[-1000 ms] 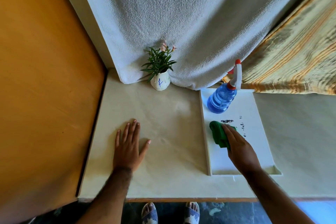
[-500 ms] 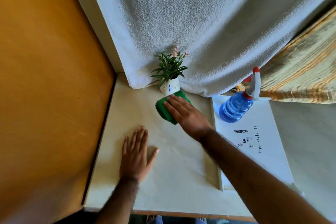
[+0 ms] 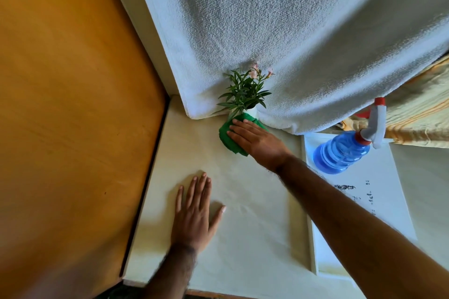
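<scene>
Currently, the right hand (image 3: 257, 143) lies flat with its fingers straight, pressing down on the folded green cleaning cloth (image 3: 227, 137) without curling round it. The cloth rests on the cream tabletop (image 3: 255, 230) at its far edge, up against the base of the small white vase of green leaves (image 3: 251, 111). The left hand (image 3: 194, 221) lies palm down on the tabletop, fingers extended, holding nothing. The blue plastic spray bottle (image 3: 340, 155) stands on the white rectangular board (image 3: 384, 211), to the right of the cloth.
</scene>
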A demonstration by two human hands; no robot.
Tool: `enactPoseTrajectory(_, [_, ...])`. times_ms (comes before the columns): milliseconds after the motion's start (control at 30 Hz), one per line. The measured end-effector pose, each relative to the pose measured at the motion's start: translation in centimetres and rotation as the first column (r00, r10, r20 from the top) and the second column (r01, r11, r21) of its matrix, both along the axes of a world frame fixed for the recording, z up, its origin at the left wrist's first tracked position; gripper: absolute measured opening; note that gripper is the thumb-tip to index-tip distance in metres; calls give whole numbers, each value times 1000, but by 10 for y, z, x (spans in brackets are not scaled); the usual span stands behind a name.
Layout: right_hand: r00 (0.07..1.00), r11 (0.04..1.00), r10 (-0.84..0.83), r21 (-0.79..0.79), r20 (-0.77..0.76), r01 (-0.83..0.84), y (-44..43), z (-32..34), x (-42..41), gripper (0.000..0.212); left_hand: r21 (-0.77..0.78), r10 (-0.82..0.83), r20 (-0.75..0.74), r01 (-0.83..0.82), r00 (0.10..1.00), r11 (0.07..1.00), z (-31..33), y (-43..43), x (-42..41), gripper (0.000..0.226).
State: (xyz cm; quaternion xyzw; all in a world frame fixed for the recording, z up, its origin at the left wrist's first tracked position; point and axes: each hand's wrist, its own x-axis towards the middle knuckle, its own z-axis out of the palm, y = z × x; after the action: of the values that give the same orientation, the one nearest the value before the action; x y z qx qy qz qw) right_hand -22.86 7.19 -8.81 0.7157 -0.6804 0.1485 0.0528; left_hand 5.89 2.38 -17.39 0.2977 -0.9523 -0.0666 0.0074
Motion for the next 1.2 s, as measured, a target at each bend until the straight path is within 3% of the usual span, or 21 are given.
enactPoseTrajectory(267, [974, 977, -42, 214, 221, -6, 2, -21, 6, 46, -8, -2, 11, 2, 1000, 1000, 1, -1, 0, 87])
enactPoseTrajectory(333, [975, 965, -67, 262, 211, 10, 4, -18, 8, 55, -10, 0, 10, 0, 1000, 1000, 3, -1, 0, 86])
enactPoseTrajectory(400, [978, 973, -52, 231, 202, 4, 3, -16, 12, 65, -14, 1, 13, -1, 1000, 1000, 4, -1, -1, 86])
enactPoseTrajectory(533, [988, 999, 38, 33, 148, -43, -5, -3, 16, 37, -22, -4, 30, 5, 1000, 1000, 6, 0, -1, 87])
enactPoseTrajectory(633, [994, 997, 34, -73, 104, -26, -11, 3, 4, 39, -22, -3, 19, 3, 1000, 1000, 4, 0, -1, 87])
enactPoseTrajectory(733, [991, 999, 43, -29, 128, -40, -7, -1, -5, 41, -11, -4, 8, 4, 1000, 1000, 2, 0, 0, 87])
enactPoseTrajectory(1033, [906, 982, -149, 170, 397, 87, 6, -22, 11, 67, 5, 3, 28, -3, 1000, 1000, -6, -2, 2, 88])
enactPoseTrajectory(1200, [939, 993, -113, 82, 326, 91, 6, -16, 15, 60, 5, 0, 28, -1, 1000, 1000, -7, -3, 1, 88])
